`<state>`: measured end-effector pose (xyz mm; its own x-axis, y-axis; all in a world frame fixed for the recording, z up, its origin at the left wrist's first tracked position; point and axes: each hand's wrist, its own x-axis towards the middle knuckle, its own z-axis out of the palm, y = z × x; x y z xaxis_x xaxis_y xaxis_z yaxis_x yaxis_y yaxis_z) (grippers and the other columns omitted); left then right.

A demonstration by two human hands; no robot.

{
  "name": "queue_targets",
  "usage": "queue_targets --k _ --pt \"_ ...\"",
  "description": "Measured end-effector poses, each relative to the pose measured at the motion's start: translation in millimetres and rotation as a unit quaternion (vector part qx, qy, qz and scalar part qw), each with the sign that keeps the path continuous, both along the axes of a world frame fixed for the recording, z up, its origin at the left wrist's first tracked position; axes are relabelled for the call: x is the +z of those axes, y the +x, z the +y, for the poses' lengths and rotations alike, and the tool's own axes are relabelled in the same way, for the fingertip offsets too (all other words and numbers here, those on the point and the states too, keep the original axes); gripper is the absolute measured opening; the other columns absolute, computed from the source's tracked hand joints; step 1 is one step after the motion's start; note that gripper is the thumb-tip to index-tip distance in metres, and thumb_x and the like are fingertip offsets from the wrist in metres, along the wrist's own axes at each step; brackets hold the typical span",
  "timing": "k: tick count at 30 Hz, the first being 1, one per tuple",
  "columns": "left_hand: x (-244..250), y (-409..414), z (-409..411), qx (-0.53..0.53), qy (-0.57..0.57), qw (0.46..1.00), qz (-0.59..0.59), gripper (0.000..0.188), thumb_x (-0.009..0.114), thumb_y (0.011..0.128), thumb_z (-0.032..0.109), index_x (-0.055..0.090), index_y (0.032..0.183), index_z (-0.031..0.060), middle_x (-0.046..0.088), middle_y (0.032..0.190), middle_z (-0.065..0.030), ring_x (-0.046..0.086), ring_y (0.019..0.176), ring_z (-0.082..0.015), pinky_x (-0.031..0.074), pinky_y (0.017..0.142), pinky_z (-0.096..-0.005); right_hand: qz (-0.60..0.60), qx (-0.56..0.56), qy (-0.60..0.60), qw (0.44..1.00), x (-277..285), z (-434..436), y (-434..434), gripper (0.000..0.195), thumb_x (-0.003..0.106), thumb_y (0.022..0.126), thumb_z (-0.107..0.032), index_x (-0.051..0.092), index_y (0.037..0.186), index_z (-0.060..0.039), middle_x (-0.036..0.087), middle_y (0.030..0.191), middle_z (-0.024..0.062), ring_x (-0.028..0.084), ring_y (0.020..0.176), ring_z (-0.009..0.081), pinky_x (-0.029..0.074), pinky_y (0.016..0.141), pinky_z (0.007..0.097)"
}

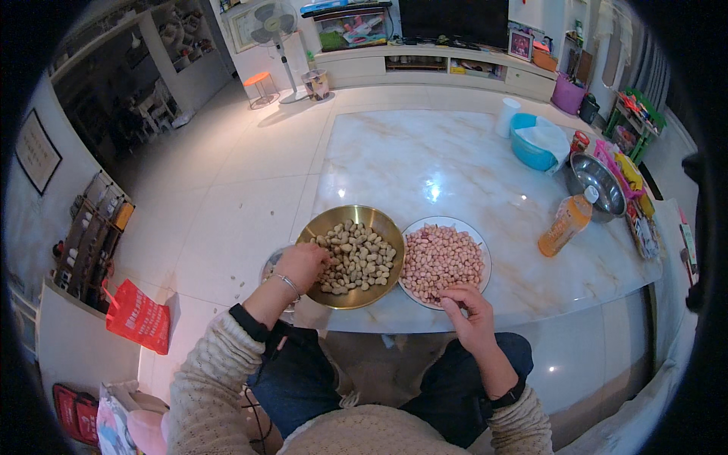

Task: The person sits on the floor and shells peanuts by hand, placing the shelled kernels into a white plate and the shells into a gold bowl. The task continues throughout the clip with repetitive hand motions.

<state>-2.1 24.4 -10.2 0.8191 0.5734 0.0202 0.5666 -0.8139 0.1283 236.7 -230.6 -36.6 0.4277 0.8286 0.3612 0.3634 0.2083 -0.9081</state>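
Observation:
Before me a brass-coloured metal bowl (395, 244) holds many unshelled peanuts (358, 253). Touching its right side, a white plate (485, 250) is heaped with pinkish shelled peanut kernels (441, 261). My left hand (304, 264) reaches over the bowl's left rim, its fingertips at the peanuts; whether it grips one is hidden. My right hand (469, 313) is at the plate's near edge, thumb and forefinger close together by the kernels; I cannot tell if a kernel is between them. Partly behind my left hand, another round container (270, 267) shows at the table's left edge.
An orange drink bottle (566, 224) lies or leans at the right of the marble-topped table (398, 159). Beyond it are a steel bowl (597, 182), a blue basin (532, 148) and a white cup (506, 116). A red bag (139, 318) stands on the floor at left.

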Motion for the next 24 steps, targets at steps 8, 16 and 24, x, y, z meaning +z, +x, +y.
queue_targets --k 8,16,24 --pt "22.2 4.3 -5.5 -0.021 -0.016 0.997 -0.071 0.014 0.057 0.081 0.008 0.065 0.092 0.0056 0.063 0.094 -0.0135 0.059 0.091 -0.0328 0.049 0.08 -0.0404 -0.01 -0.007 0.015 1.0 -2.6 1.3 0.6 0.013 0.063 0.084 -0.005 0.067 0.096 -0.0006 0.062 0.09 0.0092 0.059 0.079 0.0157 0.047 0.07 0.0259" --pt "-0.6 8.9 -13.2 -0.072 -0.107 0.99 0.048 0.022 0.055 0.083 0.008 0.063 0.104 0.0082 0.063 0.096 -0.0127 0.06 0.096 -0.0314 0.049 0.084 -0.0391 0.003 -0.004 0.0 1.0 -1.0 1.0 -0.8 0.013 0.063 0.085 -0.006 0.066 0.097 -0.0005 0.062 0.09 0.0084 0.058 0.078 0.0143 0.047 0.068 0.0255" --pt "11.9 34.4 -10.3 -0.061 0.003 0.965 0.257 0.034 0.061 0.079 0.013 0.058 0.112 0.012 0.063 0.097 -0.0111 0.062 0.094 -0.0295 0.052 0.08 -0.0387 0.024 0.002 -0.032 0.999 1.7 0.5 -1.9 0.011 0.062 0.086 -0.006 0.065 0.094 0.0006 0.061 0.093 0.0073 0.057 0.083 0.0145 0.045 0.073 0.0263"
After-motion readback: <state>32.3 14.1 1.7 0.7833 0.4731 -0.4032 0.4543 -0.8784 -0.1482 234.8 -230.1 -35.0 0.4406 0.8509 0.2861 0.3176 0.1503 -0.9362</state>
